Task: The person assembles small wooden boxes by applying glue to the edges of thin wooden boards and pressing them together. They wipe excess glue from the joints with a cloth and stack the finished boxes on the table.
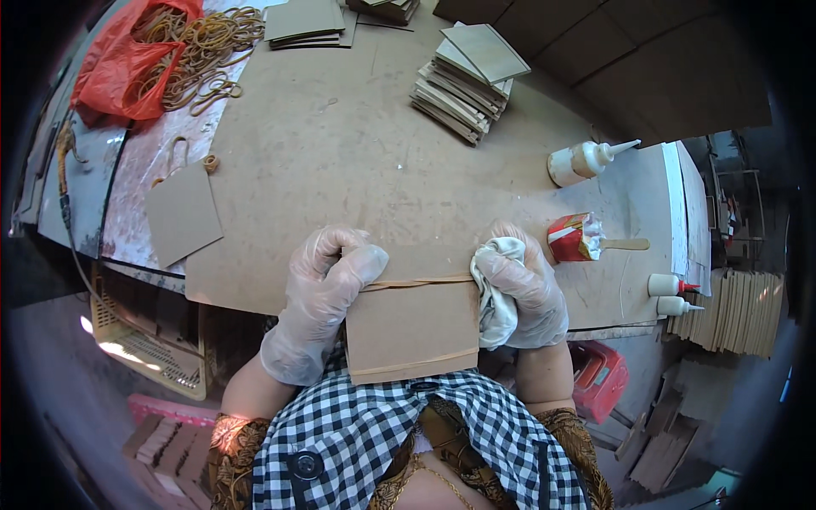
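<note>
A brown board box (414,327) rests at the near edge of the work table, bound by two rubber bands (421,281) that run across it. My left hand (325,293), in a thin clear glove, grips the box's left side and upper band. My right hand (529,289), also gloved, holds a white cloth (495,293) pressed against the box's right side.
A stack of board panels (466,81) lies at the back, more panels (306,21) further left. A red bag (127,59) with loose rubber bands (208,51) sits far left, a single panel (181,212) nearby. Glue bottles (586,160), (671,285) and a red cup (571,238) stand right.
</note>
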`<action>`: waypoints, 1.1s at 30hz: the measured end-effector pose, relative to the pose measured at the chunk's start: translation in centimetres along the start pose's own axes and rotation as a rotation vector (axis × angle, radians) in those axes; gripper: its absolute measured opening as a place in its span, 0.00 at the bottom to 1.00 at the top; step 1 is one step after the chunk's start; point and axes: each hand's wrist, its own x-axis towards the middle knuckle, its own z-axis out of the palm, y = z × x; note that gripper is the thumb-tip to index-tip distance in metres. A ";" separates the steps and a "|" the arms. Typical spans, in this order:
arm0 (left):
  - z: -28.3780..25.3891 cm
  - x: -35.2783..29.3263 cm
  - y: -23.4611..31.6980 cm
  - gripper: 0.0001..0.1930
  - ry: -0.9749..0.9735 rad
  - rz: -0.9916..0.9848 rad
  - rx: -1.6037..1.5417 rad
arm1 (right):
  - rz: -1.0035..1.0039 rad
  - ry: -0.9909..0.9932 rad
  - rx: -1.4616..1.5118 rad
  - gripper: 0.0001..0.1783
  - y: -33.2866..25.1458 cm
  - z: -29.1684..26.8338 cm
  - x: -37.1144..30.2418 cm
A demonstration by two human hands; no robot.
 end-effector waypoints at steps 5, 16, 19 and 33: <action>-0.5 0.2 -0.1 0.05 -0.032 -0.052 -0.112 | -0.038 -0.007 0.070 0.07 0.7 -1.0 0.4; -2.3 0.0 -0.2 0.21 -0.142 0.093 0.033 | -0.181 0.043 0.347 0.09 3.7 -3.9 0.1; -2.8 0.0 0.2 0.19 -0.214 0.028 0.030 | -0.239 0.029 0.432 0.09 4.4 -3.3 0.3; -0.8 0.0 2.2 0.07 -0.136 -0.076 -0.137 | -0.515 0.144 0.355 0.15 2.1 -5.9 -1.3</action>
